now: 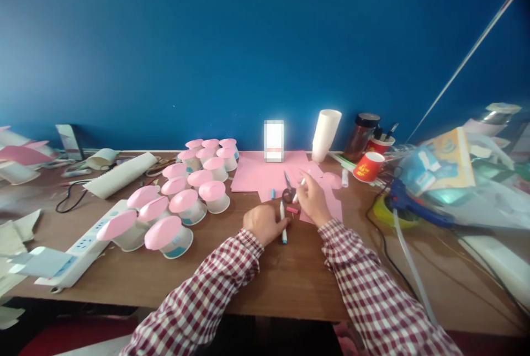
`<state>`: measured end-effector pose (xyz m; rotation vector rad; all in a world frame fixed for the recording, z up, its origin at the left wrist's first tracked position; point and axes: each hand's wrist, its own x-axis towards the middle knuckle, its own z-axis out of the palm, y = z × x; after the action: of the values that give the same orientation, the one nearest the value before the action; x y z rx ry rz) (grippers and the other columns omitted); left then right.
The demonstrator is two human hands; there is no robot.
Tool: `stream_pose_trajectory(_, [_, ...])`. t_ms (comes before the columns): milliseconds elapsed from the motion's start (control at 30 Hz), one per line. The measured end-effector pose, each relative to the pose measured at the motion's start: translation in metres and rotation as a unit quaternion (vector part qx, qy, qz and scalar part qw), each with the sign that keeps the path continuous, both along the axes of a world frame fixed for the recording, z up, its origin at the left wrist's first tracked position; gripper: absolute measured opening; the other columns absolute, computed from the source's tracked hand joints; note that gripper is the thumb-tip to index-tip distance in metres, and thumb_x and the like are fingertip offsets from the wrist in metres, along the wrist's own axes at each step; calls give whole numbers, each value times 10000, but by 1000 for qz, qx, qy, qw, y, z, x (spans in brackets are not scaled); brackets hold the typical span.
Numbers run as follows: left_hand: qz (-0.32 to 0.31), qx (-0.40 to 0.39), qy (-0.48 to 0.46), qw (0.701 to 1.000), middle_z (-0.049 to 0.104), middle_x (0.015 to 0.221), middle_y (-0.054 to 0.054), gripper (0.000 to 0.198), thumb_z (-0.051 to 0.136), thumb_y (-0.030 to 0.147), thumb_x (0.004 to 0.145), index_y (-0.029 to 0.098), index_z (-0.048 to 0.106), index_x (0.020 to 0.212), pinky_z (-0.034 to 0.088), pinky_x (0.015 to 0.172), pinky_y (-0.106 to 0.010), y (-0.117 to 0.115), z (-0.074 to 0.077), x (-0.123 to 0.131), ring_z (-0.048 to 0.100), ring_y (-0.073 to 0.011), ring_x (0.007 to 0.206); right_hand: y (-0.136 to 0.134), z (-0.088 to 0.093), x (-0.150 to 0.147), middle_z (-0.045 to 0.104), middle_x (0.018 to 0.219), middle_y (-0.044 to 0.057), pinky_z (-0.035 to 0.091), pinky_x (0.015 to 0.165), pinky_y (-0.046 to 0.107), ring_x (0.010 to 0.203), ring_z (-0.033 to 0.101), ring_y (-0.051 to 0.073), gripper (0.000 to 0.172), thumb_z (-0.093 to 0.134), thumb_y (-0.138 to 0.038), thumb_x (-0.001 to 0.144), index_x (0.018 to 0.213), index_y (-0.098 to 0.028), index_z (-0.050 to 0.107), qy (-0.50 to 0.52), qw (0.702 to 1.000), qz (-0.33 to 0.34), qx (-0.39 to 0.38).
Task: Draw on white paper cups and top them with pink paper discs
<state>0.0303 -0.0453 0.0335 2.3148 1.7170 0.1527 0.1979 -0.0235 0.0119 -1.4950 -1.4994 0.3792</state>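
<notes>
Working at a brown table [290, 284], with bare wood between the forearms and down to the front edge, and more between the left hand [261, 223] and the rows of pink-topped white cups [219, 205]. Bounded ahead by pink sheets [250, 171] and a blue wall [265, 41], and well apart on the right by a red cup [368, 167]. Pinching a slim white marker [295, 197] in the right hand [314, 199], fingers narrow around it, just beside scissors [288, 182] and a small pink cap [293, 210]. On the left, curled nearly into a fist, with a blue-ended marker [284, 230] against the thumb; too hidden to tell whether gripped. Reaching forward in checked sleeves [211, 284], forearms slanting inward toward each other, left knuckles upward, right hand slightly farther from the front edge. Near both hands, a blue cap [273, 194].
</notes>
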Motion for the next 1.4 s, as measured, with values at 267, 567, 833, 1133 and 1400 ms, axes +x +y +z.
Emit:
stream_pose_trajectory(267, [1, -7, -61, 998, 652, 655, -60, 304, 535, 406, 736, 179, 630, 558, 351, 548, -262, 1, -5, -10, 601, -177, 642, 4, -7, 1, 664, 1005, 91, 498, 798, 356, 827, 616, 196, 404, 403, -233, 860, 1219, -172, 578, -54, 998, -16, 16])
stream_pose_trajectory(567, [29, -8, -334, 942, 581, 544, -3, 299, 529, 394, 772, 147, 605, 621, 377, 539, -217, 11, -7, -23, 515, -108, 528, -5, 12, 17, 685, 857, 70, 467, 712, 337, 744, 624, 220, 504, 520, -302, 849, 1346, -227, 491, -181, 979, -79, -39])
stream_pose_trajectory(833, [4, 19, -438, 899, 544, 566, 13, 292, 512, 401, 806, 145, 598, 696, 361, 503, -193, 2, -20, -11, 463, -85, 512, -2, 10, 27, 700, 931, 95, 443, 666, 313, 807, 655, 242, 570, 604, -297, 824, 1345, -175, 406, -205, 968, -114, -93])
stream_pose_trajectory(1133, [3, 39, -459, 888, 539, 571, 13, 280, 521, 391, 813, 146, 589, 694, 369, 509, -192, 2, -20, -12, 455, -83, 518, 2, -2, 31, 660, 942, 79, 375, 647, 278, 825, 604, 201, 201, 541, -299, 860, 1000, -182, 625, -253, 955, -100, -118])
stream_pose_trajectory(1400, [-16, 16, -469, 883, 587, 595, 2, 276, 525, 393, 831, 144, 617, 757, 407, 508, -193, 0, -25, -12, 511, -87, 515, -1, -9, 26, 647, 905, 81, 342, 666, 285, 832, 582, 206, 224, 479, -346, 911, 963, -190, 631, -307, 944, -62, -101])
